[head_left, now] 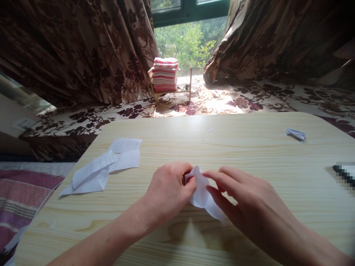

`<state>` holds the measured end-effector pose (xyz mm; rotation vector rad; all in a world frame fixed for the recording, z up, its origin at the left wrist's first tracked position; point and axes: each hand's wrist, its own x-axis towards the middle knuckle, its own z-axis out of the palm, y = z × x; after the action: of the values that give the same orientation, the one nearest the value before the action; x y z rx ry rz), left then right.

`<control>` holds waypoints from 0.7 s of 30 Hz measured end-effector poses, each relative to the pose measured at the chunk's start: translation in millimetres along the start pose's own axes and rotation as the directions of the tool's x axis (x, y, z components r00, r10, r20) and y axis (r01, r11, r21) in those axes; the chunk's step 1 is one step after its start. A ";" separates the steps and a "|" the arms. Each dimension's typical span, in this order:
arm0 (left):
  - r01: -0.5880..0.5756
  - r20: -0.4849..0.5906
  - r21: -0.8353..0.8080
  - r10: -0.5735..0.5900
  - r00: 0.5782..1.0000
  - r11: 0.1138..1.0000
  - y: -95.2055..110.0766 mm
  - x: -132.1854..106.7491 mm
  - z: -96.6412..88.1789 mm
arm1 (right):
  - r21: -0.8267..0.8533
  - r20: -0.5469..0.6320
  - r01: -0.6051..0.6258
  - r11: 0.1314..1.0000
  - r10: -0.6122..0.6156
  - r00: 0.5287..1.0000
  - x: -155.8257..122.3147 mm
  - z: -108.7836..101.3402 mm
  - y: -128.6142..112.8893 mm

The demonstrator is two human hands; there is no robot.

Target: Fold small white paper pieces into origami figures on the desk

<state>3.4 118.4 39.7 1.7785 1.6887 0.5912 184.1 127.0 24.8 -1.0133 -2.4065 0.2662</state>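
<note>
A small piece of white paper (201, 194), curled and bent, is held over the near middle of the wooden table. My left hand (170, 186) pinches its upper left edge between thumb and curled fingers. At the right edge of the paper is my right hand (244, 195), thumb and forefinger apart, their tips at or very near the sheet; I cannot tell whether they press on it. The lower end of the paper hangs free toward the right thumb.
Several paper strips (93, 173) overlap on the left of the table (222, 144). A folded bit of paper (295, 134) lies at the far right, near a dark-edged object (344, 173), partly blurred. Beyond, stacked pink-and-white cloths (165, 75) stand in a small rack on the window seat.
</note>
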 end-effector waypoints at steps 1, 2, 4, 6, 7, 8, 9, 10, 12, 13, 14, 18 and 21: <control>0.002 0.001 0.022 -0.002 1.000 1.000 0.2 -0.1 -0.5 | -0.037 0.006 0.040 0.999 -0.040 0.999 -0.7 -1.6 -4.1; 0.006 0.004 0.033 -0.006 1.000 0.999 0.4 -0.1 -1.1 | -0.066 0.015 0.071 0.995 -0.070 0.997 -1.2 -2.7 -7.8; 0.015 0.010 0.034 -0.015 1.000 0.999 0.8 -0.1 -2.4 | -0.103 0.038 0.113 0.988 -0.109 0.993 -1.9 -2.8 -13.0; 0.014 0.016 0.044 -0.015 1.000 0.999 1.2 0.3 -3.7 | -0.119 0.079 0.135 0.984 -0.127 0.989 -3.1 -0.3 -14.7; 0.009 0.022 0.060 -0.010 1.000 0.998 1.5 0.6 -4.3 | -0.126 0.104 0.137 0.983 -0.124 0.987 -4.0 1.5 -14.5; 0.002 0.031 0.080 -0.004 1.000 0.997 1.8 1.0 -4.8 | -0.133 0.125 0.134 0.982 -0.117 0.985 -5.0 3.4 -14.0; -0.005 0.040 0.100 0.001 0.999 0.995 2.2 1.7 -5.2 | -0.140 0.140 0.126 0.982 -0.107 0.984 -6.0 5.0 -13.4; -0.013 0.046 0.119 0.008 0.999 0.993 2.6 2.6 -5.5 | -0.146 0.153 0.118 0.982 -0.096 0.984 -7.0 6.4 -12.7; -0.032 0.048 0.150 0.025 0.999 0.988 3.5 5.0 -5.9 | -0.161 0.168 0.111 0.981 -0.083 0.982 -8.5 8.2 -12.1; -0.043 0.048 0.160 0.035 0.998 0.986 3.9 6.4 -6.1 | -0.169 0.172 0.111 0.979 -0.082 0.982 -9.0 8.6 -12.0; -0.055 0.050 0.167 0.047 0.998 0.984 4.3 7.7 -6.2 | -0.175 0.177 0.111 0.978 -0.080 0.981 -9.3 8.8 -12.1; -0.072 0.078 0.160 0.060 0.995 0.985 5.4 11.6 -7.9 | -0.192 0.208 0.107 0.976 -0.066 0.976 -9.7 8.4 -12.9; -0.050 0.082 0.121 0.040 0.996 0.991 5.5 12.1 -9.5 | -0.199 0.230 0.111 0.974 -0.064 0.971 -10.3 7.9 -13.1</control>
<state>1.8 131.6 49.3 1.9055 1.6658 0.4381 178.1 110.6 18.9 -1.0103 -2.7221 0.0979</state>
